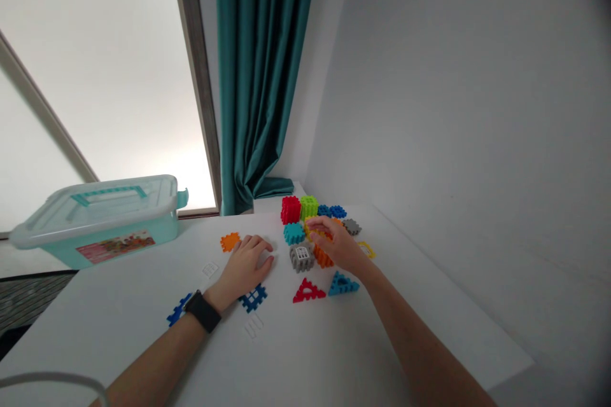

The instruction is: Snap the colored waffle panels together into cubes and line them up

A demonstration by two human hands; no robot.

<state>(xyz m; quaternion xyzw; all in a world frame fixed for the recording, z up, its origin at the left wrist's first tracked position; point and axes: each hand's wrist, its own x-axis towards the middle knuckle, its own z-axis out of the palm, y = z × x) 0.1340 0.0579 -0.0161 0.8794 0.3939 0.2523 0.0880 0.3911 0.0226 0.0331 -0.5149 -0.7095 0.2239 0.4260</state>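
Note:
My left hand lies on the white table, fingers spread and nothing in them. Just beneath its palm side is a dark blue window-style panel; an orange square tile sits beyond its knuckles. Over a cluster of interlocking plastic tiles, my right hand has its thumb and fingers apart. It is at the yellow tiles, partly hiding them, and above the orange stack; contact is unclear. Close by stand a grey stack with a white window piece and a turquoise stack.
Red and lime green stacks stand behind. Red and blue triangles lie in front. A yellow frame and grey tiles are rightward. A lidded turquoise box stands left; a wall borders the right.

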